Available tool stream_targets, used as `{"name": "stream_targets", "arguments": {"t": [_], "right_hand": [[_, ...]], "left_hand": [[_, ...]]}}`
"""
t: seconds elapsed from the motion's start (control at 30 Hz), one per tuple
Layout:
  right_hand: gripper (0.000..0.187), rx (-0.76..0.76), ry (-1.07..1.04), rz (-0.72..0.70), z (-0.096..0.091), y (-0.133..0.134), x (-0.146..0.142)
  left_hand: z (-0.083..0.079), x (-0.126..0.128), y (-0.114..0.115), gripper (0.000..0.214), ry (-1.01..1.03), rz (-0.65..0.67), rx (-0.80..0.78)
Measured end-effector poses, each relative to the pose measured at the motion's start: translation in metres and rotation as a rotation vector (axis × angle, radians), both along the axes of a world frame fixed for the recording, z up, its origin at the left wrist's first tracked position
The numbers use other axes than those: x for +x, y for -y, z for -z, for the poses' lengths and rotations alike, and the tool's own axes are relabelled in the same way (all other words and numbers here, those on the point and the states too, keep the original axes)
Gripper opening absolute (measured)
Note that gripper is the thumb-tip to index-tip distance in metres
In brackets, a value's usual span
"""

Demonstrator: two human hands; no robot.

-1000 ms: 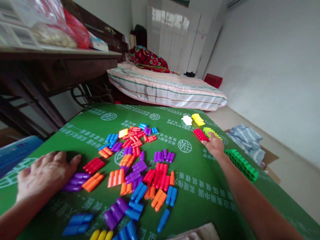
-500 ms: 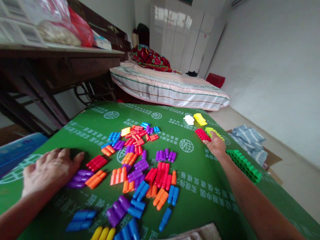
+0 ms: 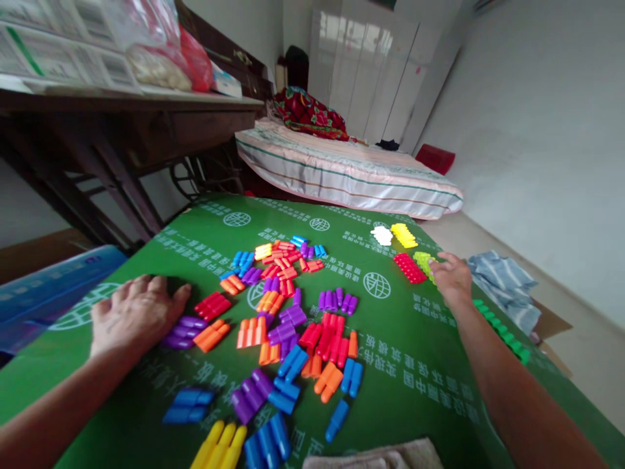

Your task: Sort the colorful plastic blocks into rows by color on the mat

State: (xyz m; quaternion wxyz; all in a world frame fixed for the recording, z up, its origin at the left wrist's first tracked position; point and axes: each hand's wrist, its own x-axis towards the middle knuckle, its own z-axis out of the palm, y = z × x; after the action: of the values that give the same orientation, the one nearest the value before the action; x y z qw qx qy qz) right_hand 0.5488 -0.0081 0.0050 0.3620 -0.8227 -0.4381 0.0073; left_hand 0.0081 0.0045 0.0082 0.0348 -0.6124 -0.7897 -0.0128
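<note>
A heap of loose plastic building pieces [image 3: 288, 326] in red, orange, purple, blue and yellow covers the middle of a green printed board [image 3: 420, 384]. My left hand [image 3: 134, 316] lies flat on the board, fingers spread, its tips touching a purple piece [image 3: 183, 332]. My right hand [image 3: 452, 277] reaches to the far right, resting on the lime-green joined row [image 3: 424, 262] beside a red joined row [image 3: 409, 268]. Its fingers curl down over the lime row; whether they grip it is unclear. White [image 3: 381, 234] and yellow [image 3: 403, 234] joined rows lie further back. A long green row [image 3: 502, 329] runs along the right edge.
A dark wooden table [image 3: 122, 124] with bags and boxes stands at the left. A bed [image 3: 351, 176] with a red quilt lies behind the board. A blue-striped cloth on cardboard [image 3: 508, 283] sits on the floor at the right. A blue box [image 3: 43, 293] is at the left edge.
My right hand has shifted right, from the red row onto the lime-green row. The view has swung a little; my left hand stays flat on the board.
</note>
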Motion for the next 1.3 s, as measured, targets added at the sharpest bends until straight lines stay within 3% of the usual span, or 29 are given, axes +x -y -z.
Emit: {"name": "stream_targets", "arguments": {"t": [0.13, 0.33, 0.43, 0.57, 0.67, 0.8, 0.9, 1.17, 1.3], "right_hand": [[0.048, 0.17, -0.305, -0.191, -0.005, -0.004, -0.043], [0.03, 0.051, -0.261, -0.705, -0.014, 0.003, -0.155], [0.022, -0.01, -0.114, -0.97, -0.023, 0.005, -0.217], [0.024, -0.046, 0.241, -1.305, -0.034, 0.001, -0.289], [0.029, -0.103, 0.465, -1.467, -0.039, -0.003, -0.329], [0.027, -0.225, 0.7, -1.491, -0.04, -0.004, -0.362], [0.025, -0.279, 0.752, -1.447, -0.036, -0.004, -0.372], [0.022, -0.344, 0.586, -1.328, -0.026, 0.0, -0.381], [0.021, -0.261, 0.448, -1.267, -0.031, 0.002, -0.366]], "left_hand": [[0.003, 0.001, 0.005, 0.062, 0.049, 0.058, 0.081], [0.014, 0.0, 0.01, 0.056, 0.005, 0.026, 0.127], [0.016, 0.0, 0.012, 0.055, 0.005, 0.02, 0.141], [0.017, 0.0, 0.015, 0.054, 0.015, 0.024, 0.158], [0.018, 0.001, 0.016, 0.053, 0.019, 0.022, 0.171], [0.019, 0.002, 0.016, 0.051, 0.02, 0.019, 0.18], [0.02, 0.001, 0.016, 0.051, 0.019, 0.018, 0.182], [0.022, 0.0, 0.012, 0.053, 0.007, 0.011, 0.175], [0.02, -0.001, 0.01, 0.053, -0.009, 0.004, 0.153]]}}
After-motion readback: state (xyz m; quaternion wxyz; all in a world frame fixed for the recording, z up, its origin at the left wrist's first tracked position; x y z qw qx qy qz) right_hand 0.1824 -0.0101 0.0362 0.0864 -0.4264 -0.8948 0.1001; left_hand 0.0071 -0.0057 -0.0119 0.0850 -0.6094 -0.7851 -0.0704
